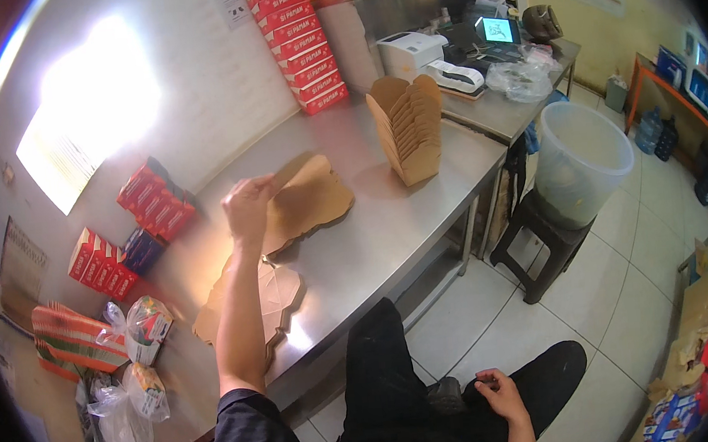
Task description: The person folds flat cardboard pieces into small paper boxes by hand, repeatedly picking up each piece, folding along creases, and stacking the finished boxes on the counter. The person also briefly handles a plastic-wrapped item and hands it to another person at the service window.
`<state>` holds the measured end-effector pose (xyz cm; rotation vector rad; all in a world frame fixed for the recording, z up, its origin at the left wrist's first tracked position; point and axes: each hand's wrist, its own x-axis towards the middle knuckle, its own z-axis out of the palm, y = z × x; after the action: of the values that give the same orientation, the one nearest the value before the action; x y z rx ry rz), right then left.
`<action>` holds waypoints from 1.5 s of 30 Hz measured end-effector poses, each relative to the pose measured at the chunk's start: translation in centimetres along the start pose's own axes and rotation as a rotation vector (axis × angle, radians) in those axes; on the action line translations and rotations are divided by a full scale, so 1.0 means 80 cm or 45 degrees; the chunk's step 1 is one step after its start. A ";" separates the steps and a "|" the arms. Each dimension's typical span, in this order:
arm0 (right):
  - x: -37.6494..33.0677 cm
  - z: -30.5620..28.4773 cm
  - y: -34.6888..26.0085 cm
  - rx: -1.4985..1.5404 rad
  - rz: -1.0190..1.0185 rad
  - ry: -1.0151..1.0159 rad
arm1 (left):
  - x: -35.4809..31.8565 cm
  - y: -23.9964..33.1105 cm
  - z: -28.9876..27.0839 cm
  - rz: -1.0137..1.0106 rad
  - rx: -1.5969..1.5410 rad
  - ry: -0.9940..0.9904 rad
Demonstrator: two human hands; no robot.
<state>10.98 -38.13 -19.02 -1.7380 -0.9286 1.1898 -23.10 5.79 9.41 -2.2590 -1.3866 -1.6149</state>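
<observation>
My left hand (248,206) is over the steel table, its fingers closed and pressed together beside the flat brown cardboard box blanks (315,199). Whether a blank's edge is between the fingers I cannot make out. Under my left forearm lies a second pile of paler cardboard blanks (281,291), close to the table's near edge. A nested stack of folded brown cardboard boxes (416,137) stands farther right on the table. Low by my right thigh, my right hand (498,395) holds nothing; its fingers are loosely bent and apart.
A tall stack of red boxes (299,51) stands at the wall, with shorter red stacks (155,202) to the left. Bagged packs (148,324) sit at the table's left end. Right of the steel table (357,262), a translucent bucket (579,170) rests on a black stool (543,243).
</observation>
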 end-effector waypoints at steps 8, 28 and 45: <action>0.004 -0.005 -0.009 0.714 -0.014 -0.319 | -0.120 0.195 -0.058 0.632 -0.488 -0.239; -0.029 -0.061 -0.065 0.436 -0.203 0.119 | -0.290 0.226 0.061 -0.606 -1.011 -1.003; -0.001 -0.054 -0.174 -0.657 -0.924 0.699 | -0.302 0.235 0.052 -0.516 -1.929 -1.632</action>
<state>13.33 -33.64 -5.37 -1.7208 -1.4068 -0.0096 -8.86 -18.71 -2.98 -4.7312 -0.3158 -1.3506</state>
